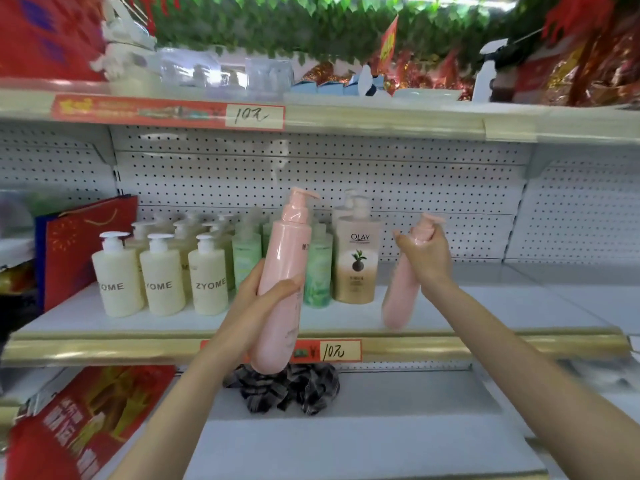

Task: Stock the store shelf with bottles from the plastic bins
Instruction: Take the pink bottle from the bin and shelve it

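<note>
Firmly, left hand (265,292) fingers (289,285) wrap one glossy pink bottle (284,244); right hand's (427,259), another bottle (398,301).

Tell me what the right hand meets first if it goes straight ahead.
Probably nothing before the pegboard: the right hand, gripping a pink bottle, faces bare shelf right of the Olay bottle. Depth is hard to judge.

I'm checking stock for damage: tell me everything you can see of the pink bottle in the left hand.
The pink bottle is tall, slim, glossy plastic, with a rounded base and a matching pump head. Faint print runs down its side. The left hand grips its middle, holding it slightly tilted in the air, before the gold shelf rail.
</note>
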A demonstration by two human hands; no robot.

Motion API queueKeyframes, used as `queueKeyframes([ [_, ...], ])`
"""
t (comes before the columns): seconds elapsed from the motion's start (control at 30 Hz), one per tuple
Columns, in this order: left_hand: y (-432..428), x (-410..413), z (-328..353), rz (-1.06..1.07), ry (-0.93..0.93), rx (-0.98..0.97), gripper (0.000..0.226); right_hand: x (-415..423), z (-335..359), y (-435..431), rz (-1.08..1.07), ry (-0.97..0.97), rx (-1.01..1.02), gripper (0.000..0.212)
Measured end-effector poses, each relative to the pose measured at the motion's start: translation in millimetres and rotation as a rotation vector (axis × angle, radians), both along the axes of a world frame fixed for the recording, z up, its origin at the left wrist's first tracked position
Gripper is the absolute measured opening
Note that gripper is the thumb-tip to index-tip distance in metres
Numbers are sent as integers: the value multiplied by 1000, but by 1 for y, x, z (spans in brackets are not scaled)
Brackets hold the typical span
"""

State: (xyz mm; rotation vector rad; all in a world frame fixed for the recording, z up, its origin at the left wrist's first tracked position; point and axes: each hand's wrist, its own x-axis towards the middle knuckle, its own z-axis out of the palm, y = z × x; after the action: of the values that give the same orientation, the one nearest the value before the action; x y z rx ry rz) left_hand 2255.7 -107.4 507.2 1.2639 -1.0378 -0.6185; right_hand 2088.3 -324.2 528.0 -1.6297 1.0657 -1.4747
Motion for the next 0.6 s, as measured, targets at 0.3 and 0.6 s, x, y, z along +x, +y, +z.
queueKeyframes([
  [0.3, -40, -8, -7, 66, -14, 28, 56, 21, -29, -83, -18, 67, 4, 55],
  [0.6, -72, -14, -14, 84, 22, 65, 54, -6, -89, -95, 425, 247, 175, 80],
])
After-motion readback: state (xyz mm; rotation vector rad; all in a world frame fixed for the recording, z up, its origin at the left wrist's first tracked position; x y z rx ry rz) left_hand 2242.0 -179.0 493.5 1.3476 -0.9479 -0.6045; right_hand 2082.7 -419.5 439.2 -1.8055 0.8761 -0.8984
